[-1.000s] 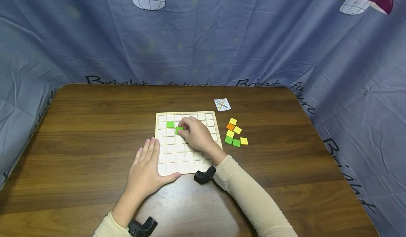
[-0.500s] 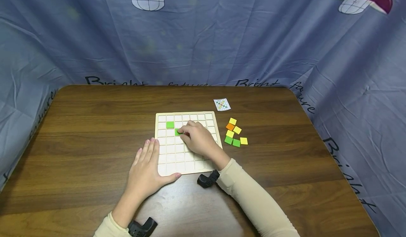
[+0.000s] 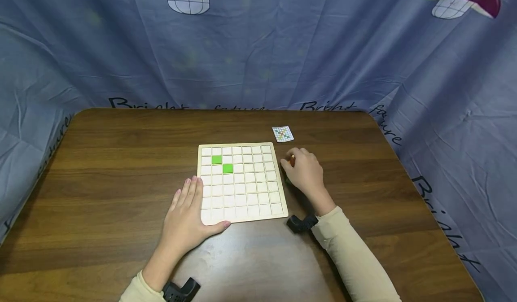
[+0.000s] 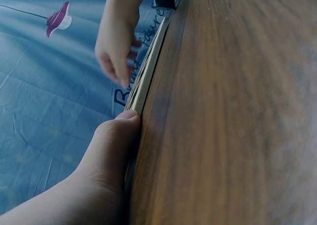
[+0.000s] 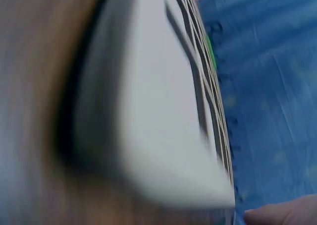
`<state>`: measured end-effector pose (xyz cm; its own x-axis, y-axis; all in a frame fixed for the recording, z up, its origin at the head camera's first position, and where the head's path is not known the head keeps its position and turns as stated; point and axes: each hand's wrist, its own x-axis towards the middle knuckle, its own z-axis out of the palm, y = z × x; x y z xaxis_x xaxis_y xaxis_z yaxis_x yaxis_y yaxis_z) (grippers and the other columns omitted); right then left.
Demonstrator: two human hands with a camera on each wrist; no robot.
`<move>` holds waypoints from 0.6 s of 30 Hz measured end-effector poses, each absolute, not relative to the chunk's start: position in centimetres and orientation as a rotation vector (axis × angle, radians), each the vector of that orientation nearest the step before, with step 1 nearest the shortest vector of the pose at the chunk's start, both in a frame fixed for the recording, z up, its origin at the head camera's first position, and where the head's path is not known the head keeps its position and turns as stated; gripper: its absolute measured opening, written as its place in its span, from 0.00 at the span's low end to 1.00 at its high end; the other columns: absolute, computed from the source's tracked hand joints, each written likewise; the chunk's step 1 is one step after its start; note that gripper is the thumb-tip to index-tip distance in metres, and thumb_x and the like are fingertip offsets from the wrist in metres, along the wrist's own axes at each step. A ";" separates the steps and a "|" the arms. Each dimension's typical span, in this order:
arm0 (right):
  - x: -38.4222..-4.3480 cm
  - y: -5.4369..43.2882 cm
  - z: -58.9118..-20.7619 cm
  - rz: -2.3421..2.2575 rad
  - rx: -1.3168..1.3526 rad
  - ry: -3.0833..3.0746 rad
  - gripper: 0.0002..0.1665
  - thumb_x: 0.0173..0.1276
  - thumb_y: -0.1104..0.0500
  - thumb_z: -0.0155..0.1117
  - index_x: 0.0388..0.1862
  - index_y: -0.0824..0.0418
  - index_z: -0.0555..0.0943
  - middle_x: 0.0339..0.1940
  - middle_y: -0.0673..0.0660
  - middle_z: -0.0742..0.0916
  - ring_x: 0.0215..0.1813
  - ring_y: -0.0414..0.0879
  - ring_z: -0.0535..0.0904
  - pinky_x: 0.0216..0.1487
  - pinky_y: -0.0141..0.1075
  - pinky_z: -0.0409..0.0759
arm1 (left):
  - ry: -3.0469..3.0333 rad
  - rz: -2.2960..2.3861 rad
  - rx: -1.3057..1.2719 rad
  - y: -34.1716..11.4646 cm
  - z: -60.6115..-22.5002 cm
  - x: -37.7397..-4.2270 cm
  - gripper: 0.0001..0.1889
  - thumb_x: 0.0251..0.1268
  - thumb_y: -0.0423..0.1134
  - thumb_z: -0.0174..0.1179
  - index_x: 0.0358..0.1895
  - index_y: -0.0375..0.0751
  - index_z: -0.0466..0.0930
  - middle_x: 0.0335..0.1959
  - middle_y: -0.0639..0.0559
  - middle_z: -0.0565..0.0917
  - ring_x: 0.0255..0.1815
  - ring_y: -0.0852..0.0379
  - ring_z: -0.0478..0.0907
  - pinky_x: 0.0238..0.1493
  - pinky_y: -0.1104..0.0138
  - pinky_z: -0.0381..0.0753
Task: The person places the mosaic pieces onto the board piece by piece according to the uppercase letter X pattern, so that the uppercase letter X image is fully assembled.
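Observation:
A square wooden grid board [image 3: 245, 202] with white cells lies on the table. Two green tiles, the upper-left one [image 3: 216, 159] and the lower-right one [image 3: 228, 168], sit in its cells. My left hand [image 3: 183, 214] lies flat with fingers spread along the board's left side, its thumb at the front edge; the left wrist view shows this thumb [image 4: 111, 140] against the rim. To the right of the board, my right hand [image 3: 305, 172] hovers over the loose tiles. An orange tile [image 3: 292, 160] shows in the gap between its thumb and fingers. The hand hides most other loose tiles.
A small pattern card [image 3: 282, 133] with coloured squares lies behind the board, to its right. The brown wooden table [image 3: 133, 158] extends all around, with a blue printed curtain [image 3: 258, 59] behind it.
My right hand has let go of the green tile, now flat in its cell, and moved right, off the board to the loose tiles. My left hand has stayed put.

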<state>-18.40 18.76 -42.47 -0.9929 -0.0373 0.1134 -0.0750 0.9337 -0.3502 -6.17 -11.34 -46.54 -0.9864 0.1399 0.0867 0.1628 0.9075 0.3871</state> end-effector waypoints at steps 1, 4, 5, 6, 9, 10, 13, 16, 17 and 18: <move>-18.5 19.4 -42.5 0.525 0.045 -2.997 0.19 0.68 0.45 0.64 0.47 0.57 0.83 0.39 0.56 0.84 0.40 0.55 0.79 0.29 0.45 0.77 | -3.014 -0.615 -0.240 -11.4 -46.6 -6.1 0.71 0.42 0.84 0.57 0.79 0.32 0.46 0.81 0.37 0.50 0.83 0.43 0.46 0.81 0.49 0.47; -18.8 20.9 -42.7 0.478 -0.028 -3.026 0.22 0.67 0.41 0.65 0.44 0.58 0.81 0.39 0.58 0.83 0.39 0.56 0.79 0.29 0.45 0.77 | -3.010 -0.610 -0.243 -11.4 -46.6 -6.1 0.71 0.42 0.84 0.56 0.79 0.32 0.46 0.81 0.37 0.50 0.83 0.42 0.46 0.81 0.49 0.48; -18.8 21.2 -42.7 0.479 -0.034 -3.032 0.22 0.66 0.41 0.66 0.43 0.59 0.81 0.38 0.58 0.83 0.38 0.56 0.78 0.29 0.44 0.76 | -3.008 -0.610 -0.243 -11.4 -46.6 -6.1 0.71 0.42 0.84 0.57 0.79 0.32 0.46 0.81 0.37 0.50 0.83 0.42 0.46 0.81 0.49 0.48; -18.9 21.4 -42.7 0.485 -0.036 -3.038 0.23 0.66 0.41 0.66 0.42 0.59 0.81 0.37 0.58 0.82 0.37 0.55 0.77 0.28 0.42 0.74 | -3.006 -0.612 -0.243 -11.4 -46.6 -6.1 0.70 0.42 0.83 0.57 0.79 0.31 0.46 0.81 0.37 0.50 0.83 0.42 0.46 0.81 0.49 0.48; -19.1 21.8 -42.7 0.524 -0.028 -3.056 0.23 0.66 0.41 0.67 0.40 0.60 0.81 0.35 0.57 0.80 0.34 0.52 0.76 0.26 0.39 0.71 | -3.003 -0.616 -0.243 -11.4 -46.6 -6.1 0.70 0.42 0.83 0.57 0.79 0.31 0.47 0.81 0.37 0.51 0.83 0.42 0.47 0.80 0.49 0.48; -19.1 21.9 -42.7 0.533 -0.030 -3.063 0.23 0.66 0.41 0.67 0.39 0.60 0.81 0.34 0.57 0.80 0.34 0.52 0.75 0.26 0.38 0.71 | -3.004 -0.617 -0.242 -11.4 -46.6 -6.1 0.70 0.42 0.83 0.57 0.79 0.31 0.47 0.81 0.37 0.51 0.83 0.42 0.46 0.80 0.49 0.48; -19.1 21.9 -42.7 0.555 -0.025 -3.087 0.21 0.67 0.42 0.67 0.40 0.59 0.80 0.35 0.57 0.79 0.35 0.51 0.74 0.27 0.38 0.70 | -3.006 -0.619 -0.245 -11.4 -46.6 -6.1 0.70 0.42 0.83 0.57 0.79 0.31 0.47 0.81 0.37 0.51 0.83 0.42 0.46 0.80 0.48 0.48; -19.2 21.9 -42.7 0.573 0.003 -3.095 0.19 0.68 0.45 0.66 0.44 0.59 0.81 0.37 0.57 0.79 0.38 0.52 0.73 0.30 0.39 0.70 | -3.004 -0.622 -0.245 -11.3 -46.5 -6.1 0.70 0.42 0.83 0.57 0.79 0.31 0.47 0.81 0.37 0.51 0.82 0.42 0.47 0.80 0.48 0.48; -19.2 21.9 -42.7 0.584 0.015 -3.096 0.18 0.69 0.45 0.66 0.45 0.59 0.81 0.38 0.57 0.79 0.39 0.53 0.73 0.31 0.40 0.70 | -3.002 -0.623 -0.246 -11.3 -46.5 -6.1 0.70 0.42 0.83 0.58 0.78 0.31 0.47 0.80 0.37 0.51 0.82 0.42 0.47 0.80 0.48 0.48; -19.3 21.9 -42.7 0.592 0.028 -3.095 0.18 0.69 0.46 0.66 0.45 0.58 0.81 0.39 0.57 0.79 0.40 0.53 0.73 0.33 0.40 0.71 | -3.000 -0.624 -0.245 -11.3 -46.5 -6.1 0.70 0.42 0.83 0.58 0.78 0.31 0.47 0.80 0.37 0.51 0.82 0.42 0.47 0.80 0.48 0.49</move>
